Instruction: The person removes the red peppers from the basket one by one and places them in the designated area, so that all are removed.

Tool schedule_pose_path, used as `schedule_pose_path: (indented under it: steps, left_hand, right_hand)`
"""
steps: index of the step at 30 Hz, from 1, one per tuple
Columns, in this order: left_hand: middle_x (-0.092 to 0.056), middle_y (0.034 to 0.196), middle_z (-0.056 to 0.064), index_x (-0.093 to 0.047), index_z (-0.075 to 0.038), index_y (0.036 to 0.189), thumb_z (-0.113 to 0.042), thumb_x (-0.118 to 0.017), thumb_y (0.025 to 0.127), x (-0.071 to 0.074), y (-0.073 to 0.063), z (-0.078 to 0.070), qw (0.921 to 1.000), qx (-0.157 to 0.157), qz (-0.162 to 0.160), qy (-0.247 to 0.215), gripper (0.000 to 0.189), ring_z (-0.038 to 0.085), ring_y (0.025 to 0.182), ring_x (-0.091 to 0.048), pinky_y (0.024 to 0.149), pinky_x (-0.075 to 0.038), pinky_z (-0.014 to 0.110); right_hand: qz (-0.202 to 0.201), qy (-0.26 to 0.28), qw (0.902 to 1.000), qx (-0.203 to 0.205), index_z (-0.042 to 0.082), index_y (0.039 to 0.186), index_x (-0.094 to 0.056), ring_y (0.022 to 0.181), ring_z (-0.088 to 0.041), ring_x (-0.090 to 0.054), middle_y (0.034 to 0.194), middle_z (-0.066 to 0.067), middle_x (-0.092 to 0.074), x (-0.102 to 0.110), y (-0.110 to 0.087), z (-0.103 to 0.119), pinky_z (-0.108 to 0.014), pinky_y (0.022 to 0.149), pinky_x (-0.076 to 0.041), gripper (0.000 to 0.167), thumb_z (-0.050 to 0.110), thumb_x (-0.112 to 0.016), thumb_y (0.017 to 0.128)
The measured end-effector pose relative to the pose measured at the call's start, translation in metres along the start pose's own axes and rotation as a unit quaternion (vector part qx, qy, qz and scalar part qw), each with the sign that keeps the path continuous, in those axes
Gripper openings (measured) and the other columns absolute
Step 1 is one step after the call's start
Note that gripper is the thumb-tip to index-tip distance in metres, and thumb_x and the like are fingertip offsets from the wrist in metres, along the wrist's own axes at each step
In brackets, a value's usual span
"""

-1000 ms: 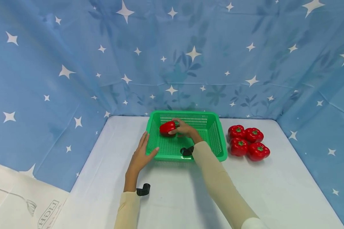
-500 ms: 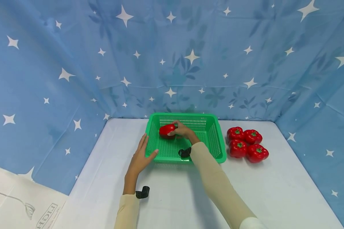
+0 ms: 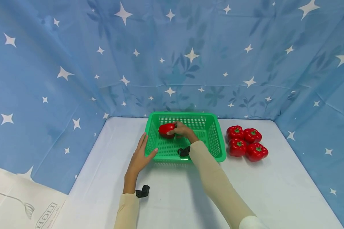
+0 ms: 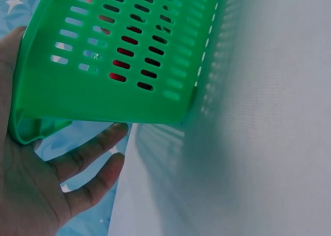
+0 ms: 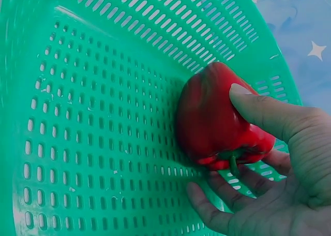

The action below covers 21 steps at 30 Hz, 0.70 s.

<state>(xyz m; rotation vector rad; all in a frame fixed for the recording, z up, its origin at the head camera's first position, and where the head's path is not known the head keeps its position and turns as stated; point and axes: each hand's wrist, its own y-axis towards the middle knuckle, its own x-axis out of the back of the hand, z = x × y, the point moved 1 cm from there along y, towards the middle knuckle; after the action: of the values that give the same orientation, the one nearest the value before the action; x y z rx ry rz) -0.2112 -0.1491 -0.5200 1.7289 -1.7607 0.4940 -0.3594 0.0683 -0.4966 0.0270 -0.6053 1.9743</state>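
Observation:
A red bell pepper (image 3: 166,130) with a short green stem lies on its side in the left part of a green plastic basket (image 3: 186,113). My right hand (image 3: 182,129) holds it, reaching in over the basket's front. In the right wrist view, the thumb presses the side of the bell pepper (image 5: 220,117), while the other fingers are partly behind its stem end. At the basket's left front corner, my left hand (image 3: 139,160) touches the rim with fingers spread. The left wrist view has that hand (image 4: 36,184) beside the slotted wall, two fingers extended below the corner.
Several more red bell peppers (image 3: 237,147) stand grouped on the white table (image 3: 172,197), right of the basket. A blue curtain (image 3: 160,63) with white stars hangs behind and at both sides. A white printed cloth (image 3: 20,203) shows at the lower left.
The right hand and the bell pepper have shifted very slightly left inside the basket. The left hand stays at the basket's corner. The head view has moved a little.

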Motion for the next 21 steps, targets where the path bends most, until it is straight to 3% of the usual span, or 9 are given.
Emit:
schedule_pose_path:
  steps: [11, 21]
  left_hand:
    - [-0.006, 0.165, -0.009, -0.019, -0.019, 0.158, -0.059, -0.055, 0.092, 0.0, 0.0007, 0.0028, 0.9999, -0.01, -0.007, 0.002, 0.086, 0.033, 0.148, -0.026, 0.108, -0.033, 0.066]
    - [-0.009, 0.166, -0.004, -0.02, -0.017, 0.158, -0.058, -0.056, 0.092, -0.0006, -0.0003, 0.0009, 0.9999, -0.012, -0.01, -0.006, 0.085, 0.034, 0.148, -0.025, 0.108, -0.033, 0.067]
  right_hand:
    - [-0.022, -0.073, 0.9968, 0.023, 0.006, 0.148, -0.03, 0.133, -0.037, -0.045, 0.149, -0.019, -0.036, -0.0005, -0.0028, 0.0007, -0.052, 0.099, -0.049, 0.076, 0.025, -0.073, 0.088]
    - [-0.015, -0.002, 0.9993, 0.034, 0.007, 0.147, -0.024, 0.134, -0.041, -0.043, 0.149, -0.022, -0.034, 0.007, -0.0024, -0.0004, -0.056, 0.098, -0.049, 0.077, 0.021, -0.072, 0.088]
